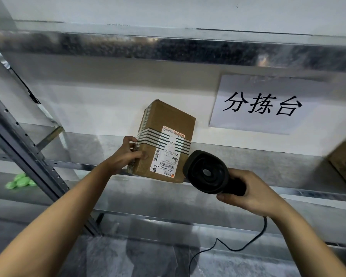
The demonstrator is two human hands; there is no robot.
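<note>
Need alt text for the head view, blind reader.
A person's left hand grips a cardboard box standing on a metal shelf, while the right hand holds a black corded scanner close to the box's shipping label. A paper sign hangs on the wall behind.

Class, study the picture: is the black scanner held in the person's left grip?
No, the black scanner is held in the right grip, while the left grip holds the side of the cardboard box.
</note>
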